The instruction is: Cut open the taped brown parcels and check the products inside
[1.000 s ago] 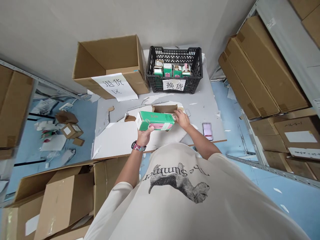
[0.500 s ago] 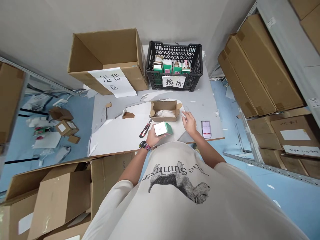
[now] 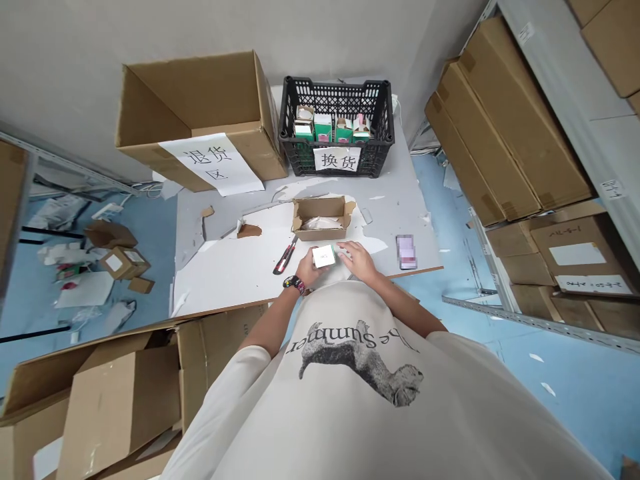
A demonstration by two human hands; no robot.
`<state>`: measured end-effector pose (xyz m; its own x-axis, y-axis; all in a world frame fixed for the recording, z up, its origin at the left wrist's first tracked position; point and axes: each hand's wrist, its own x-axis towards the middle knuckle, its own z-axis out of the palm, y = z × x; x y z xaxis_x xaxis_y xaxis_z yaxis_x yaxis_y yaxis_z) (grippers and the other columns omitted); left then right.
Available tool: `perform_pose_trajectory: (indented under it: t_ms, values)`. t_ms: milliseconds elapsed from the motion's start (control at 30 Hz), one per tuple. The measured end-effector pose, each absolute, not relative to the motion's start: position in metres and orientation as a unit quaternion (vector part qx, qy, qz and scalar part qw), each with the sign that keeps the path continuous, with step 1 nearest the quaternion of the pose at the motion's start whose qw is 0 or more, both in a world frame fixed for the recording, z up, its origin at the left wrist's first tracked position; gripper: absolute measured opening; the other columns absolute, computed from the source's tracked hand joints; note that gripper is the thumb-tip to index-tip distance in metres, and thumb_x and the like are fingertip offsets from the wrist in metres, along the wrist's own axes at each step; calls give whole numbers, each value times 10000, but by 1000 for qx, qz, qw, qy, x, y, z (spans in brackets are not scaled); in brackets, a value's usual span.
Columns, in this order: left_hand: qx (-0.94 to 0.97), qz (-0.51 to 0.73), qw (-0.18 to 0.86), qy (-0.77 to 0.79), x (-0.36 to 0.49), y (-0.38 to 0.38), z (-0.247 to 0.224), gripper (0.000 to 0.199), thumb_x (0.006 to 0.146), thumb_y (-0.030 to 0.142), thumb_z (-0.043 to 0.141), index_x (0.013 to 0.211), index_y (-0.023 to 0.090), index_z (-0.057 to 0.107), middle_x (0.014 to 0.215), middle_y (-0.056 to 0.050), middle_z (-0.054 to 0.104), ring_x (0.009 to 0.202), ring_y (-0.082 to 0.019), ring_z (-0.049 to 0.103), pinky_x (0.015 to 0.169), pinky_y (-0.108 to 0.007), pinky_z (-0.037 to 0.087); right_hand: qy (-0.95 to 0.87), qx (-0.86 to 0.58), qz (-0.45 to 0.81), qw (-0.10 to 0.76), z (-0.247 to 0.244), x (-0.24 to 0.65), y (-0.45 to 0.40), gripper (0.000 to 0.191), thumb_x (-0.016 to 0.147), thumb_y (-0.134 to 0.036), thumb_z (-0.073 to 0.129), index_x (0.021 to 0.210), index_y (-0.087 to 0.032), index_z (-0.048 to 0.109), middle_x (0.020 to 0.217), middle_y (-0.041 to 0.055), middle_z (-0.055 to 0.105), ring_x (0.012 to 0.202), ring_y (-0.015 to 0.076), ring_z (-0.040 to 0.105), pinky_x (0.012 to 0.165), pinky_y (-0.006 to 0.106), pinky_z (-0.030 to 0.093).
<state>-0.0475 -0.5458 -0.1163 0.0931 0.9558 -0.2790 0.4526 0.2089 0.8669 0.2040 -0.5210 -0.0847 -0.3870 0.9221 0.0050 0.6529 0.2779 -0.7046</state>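
Note:
My left hand (image 3: 308, 269) is closed around a small white and green carton (image 3: 324, 256), its white end with small print turned up toward me. Close by on the right is my right hand (image 3: 361, 261), fingers stretched toward the carton's side; whether they touch it I cannot tell. Just beyond both hands stands an open brown cardboard box (image 3: 321, 235) with some white wrapping inside. A red and black utility knife (image 3: 285, 257) lies to the left of my left hand.
Behind stand a large open carton (image 3: 270, 140) with a paper sign and a black plastic crate (image 3: 335, 170) holding several green and white cartons. A phone (image 3: 407, 252) lies near the table's right edge. Shelves of boxes (image 3: 505, 120) flank the right; more boxes (image 3: 105, 407) are lower left.
My right hand has moved left and down, from beside the brown box to the small carton. The carton has turned in my left hand, showing less green. The view has shifted slightly.

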Motion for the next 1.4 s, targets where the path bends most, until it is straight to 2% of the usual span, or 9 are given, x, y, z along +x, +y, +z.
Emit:
perform_pose_trajectory:
  t_ms: [200,333,533,667,900,1000,1167,1300,1400]
  values:
    - [597,253,455,610,-49,-547,-129,752,789,362,922,1446,237,578,1301,-130,849,1140,-330,823,933,-443,662,-807,-477,318,140,-79,183,-516,795,1015,-352,864,1740,-225,562,1642,161,662,1460,358,592,1206,498,563]
    - [609,232,444,615,-52,-548,-132,751,817,365,890,1491,255,576,1341,-129,837,1172,-351,819,977,-470,657,-804,-480,330,123,-74,173,-510,741,927,-307,935,1601,-192,650,1544,155,709,1420,366,604,1174,486,571]
    - [626,223,415,622,-54,-541,-135,730,834,381,879,1501,274,602,1358,-121,829,1213,-374,805,1024,-494,638,-815,-456,308,180,-60,167,-511,496,1000,-213,807,1486,-232,710,1535,137,719,1395,357,622,1219,508,549]
    - [629,225,395,630,-55,-533,-135,680,852,427,851,1464,239,623,1275,-133,836,1139,-371,807,957,-458,623,-820,-429,307,222,-53,172,-519,268,1137,-347,694,1370,-251,784,1446,131,771,1396,345,640,1256,519,524]
    - [646,251,404,597,-50,-525,-120,597,889,433,840,1426,247,655,1302,-142,826,1062,-337,780,919,-437,608,-814,-446,316,197,-60,181,-531,467,1252,-384,399,1187,-257,843,1106,106,812,1098,295,698,1108,452,588]
    - [640,238,407,607,-49,-522,-118,657,873,378,848,1475,231,629,1327,-160,821,1079,-337,776,942,-442,615,-825,-458,281,174,-55,177,-525,393,1207,-280,478,1405,-247,817,1338,138,783,1267,322,657,1186,485,565]
    - [663,251,400,581,-61,-525,-117,795,870,224,735,1642,198,547,1491,-194,756,1278,-350,757,1100,-507,630,-843,-481,232,66,-40,164,-510,556,1125,-205,579,1669,-261,677,1768,158,554,1492,402,530,1190,580,584]
    - [679,305,327,583,-76,-536,-102,782,930,121,565,1707,203,550,1637,-183,666,1451,-331,692,1209,-552,607,-840,-492,228,15,-33,159,-507,577,1158,-242,516,1725,-256,622,1841,157,476,1472,394,572,1164,548,605]
    - [712,317,258,572,-77,-539,-85,616,1057,186,515,1657,247,638,1662,-154,649,1564,-327,616,1315,-580,536,-842,-488,230,10,-34,156,-507,594,1147,-228,513,1731,-264,613,1865,156,446,1454,394,604,1143,542,613]
